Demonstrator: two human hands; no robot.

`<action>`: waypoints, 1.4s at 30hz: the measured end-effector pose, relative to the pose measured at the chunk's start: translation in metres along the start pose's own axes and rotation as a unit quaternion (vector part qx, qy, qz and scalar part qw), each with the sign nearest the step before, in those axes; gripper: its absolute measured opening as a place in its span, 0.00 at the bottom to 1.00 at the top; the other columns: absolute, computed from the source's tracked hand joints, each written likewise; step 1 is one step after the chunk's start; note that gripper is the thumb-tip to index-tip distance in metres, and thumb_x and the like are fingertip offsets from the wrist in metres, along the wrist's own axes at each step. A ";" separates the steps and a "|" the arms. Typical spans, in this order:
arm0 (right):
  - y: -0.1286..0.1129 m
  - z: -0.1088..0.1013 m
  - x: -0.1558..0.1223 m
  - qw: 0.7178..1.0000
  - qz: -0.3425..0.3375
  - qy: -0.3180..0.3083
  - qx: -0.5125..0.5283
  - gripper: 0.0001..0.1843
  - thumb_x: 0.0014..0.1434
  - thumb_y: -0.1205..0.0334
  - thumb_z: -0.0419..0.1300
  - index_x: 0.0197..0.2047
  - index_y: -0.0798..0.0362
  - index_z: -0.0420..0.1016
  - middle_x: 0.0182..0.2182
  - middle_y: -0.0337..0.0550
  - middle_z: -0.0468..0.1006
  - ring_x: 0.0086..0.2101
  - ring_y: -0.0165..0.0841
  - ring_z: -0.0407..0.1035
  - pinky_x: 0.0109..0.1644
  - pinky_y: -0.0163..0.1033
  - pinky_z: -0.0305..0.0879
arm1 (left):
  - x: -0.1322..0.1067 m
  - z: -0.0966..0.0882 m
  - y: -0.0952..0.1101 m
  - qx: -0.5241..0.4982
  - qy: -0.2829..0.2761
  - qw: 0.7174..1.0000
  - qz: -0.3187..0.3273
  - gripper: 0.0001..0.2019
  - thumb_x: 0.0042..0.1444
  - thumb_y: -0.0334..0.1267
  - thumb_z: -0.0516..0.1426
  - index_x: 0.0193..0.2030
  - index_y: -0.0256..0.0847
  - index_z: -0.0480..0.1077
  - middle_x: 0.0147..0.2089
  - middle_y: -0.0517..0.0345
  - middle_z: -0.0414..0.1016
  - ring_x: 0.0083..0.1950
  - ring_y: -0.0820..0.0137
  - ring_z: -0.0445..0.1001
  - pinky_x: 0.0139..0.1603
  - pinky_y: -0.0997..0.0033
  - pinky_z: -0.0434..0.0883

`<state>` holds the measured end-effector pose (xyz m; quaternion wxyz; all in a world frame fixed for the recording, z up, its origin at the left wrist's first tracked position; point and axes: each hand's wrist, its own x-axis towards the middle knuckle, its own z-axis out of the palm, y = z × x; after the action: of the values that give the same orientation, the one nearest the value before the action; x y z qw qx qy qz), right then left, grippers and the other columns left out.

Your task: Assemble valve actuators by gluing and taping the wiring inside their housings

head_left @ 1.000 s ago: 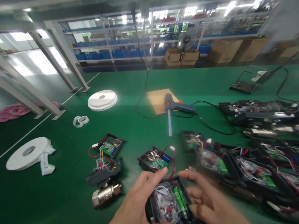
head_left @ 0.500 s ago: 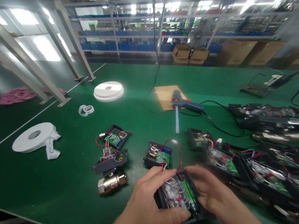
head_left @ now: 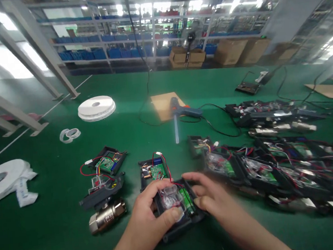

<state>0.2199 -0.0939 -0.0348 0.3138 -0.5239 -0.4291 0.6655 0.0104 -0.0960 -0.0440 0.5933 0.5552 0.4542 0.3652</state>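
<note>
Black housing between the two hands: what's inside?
In the black housing, a green cylinder lies nearer the right hand, beside a clear plastic bundle. The left hand covers part of the bundle; whatever lies beneath bundle and cylinder can't be seen.

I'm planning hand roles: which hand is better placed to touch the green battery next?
Probably the right hand: it is nearer the battery, at that side of the case; the left hand holds the opposite side.
</note>
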 end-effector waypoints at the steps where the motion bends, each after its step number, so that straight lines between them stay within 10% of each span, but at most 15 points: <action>1: -0.001 0.001 0.000 1.000 0.001 0.000 0.002 0.35 0.48 0.57 0.56 0.60 0.53 0.62 0.31 0.38 0.74 0.32 0.36 0.67 0.36 0.40 0.57 | 0.000 -0.003 0.001 0.000 -0.015 1.000 -0.008 0.23 0.53 0.49 0.66 0.54 0.46 0.72 0.63 0.51 0.71 0.60 0.58 0.74 0.56 0.65 0.73; 6: -0.005 0.003 0.002 1.000 -0.002 -0.008 0.009 0.36 0.45 0.57 0.54 0.60 0.54 0.62 0.30 0.36 0.71 0.30 0.33 0.62 0.34 0.38 0.54 | 0.003 -0.015 0.008 0.037 -0.072 0.996 -0.049 0.35 0.48 0.52 0.70 0.62 0.48 0.68 0.66 0.50 0.70 0.61 0.55 0.74 0.61 0.60 0.72; 31: -0.007 0.012 0.013 0.990 -0.087 0.027 -0.108 0.28 0.61 0.67 0.49 0.64 0.51 0.67 0.32 0.40 0.74 0.32 0.34 0.67 0.35 0.38 0.61 | 0.016 0.002 0.000 0.021 0.166 0.986 -0.001 0.31 0.46 0.59 0.69 0.51 0.38 0.77 0.52 0.48 0.81 0.53 0.55 0.79 0.58 0.60 0.75; 37: -0.073 -0.011 -0.021 0.889 -0.220 0.065 -0.396 0.22 0.65 0.52 0.57 0.58 0.50 0.78 0.39 0.53 0.84 0.35 0.49 0.77 0.39 0.49 0.66 | 0.018 -0.007 -0.011 0.072 0.164 0.983 0.036 0.27 0.51 0.57 0.66 0.52 0.40 0.77 0.54 0.48 0.81 0.54 0.54 0.80 0.57 0.59 0.77; 42: -0.165 -0.058 0.059 0.781 -0.166 0.193 -0.571 0.15 0.72 0.61 0.53 0.51 0.51 0.80 0.48 0.46 0.82 0.50 0.45 0.75 0.54 0.47 0.68 | 0.019 -0.006 -0.014 0.093 0.165 0.979 0.068 0.24 0.54 0.56 0.64 0.52 0.44 0.77 0.55 0.49 0.81 0.57 0.52 0.79 0.59 0.55 0.77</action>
<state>0.2561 0.0429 0.0839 0.1392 -0.6454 -0.7411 0.1215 0.0096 -0.0777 -0.0602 0.4296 0.5695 0.5390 0.4479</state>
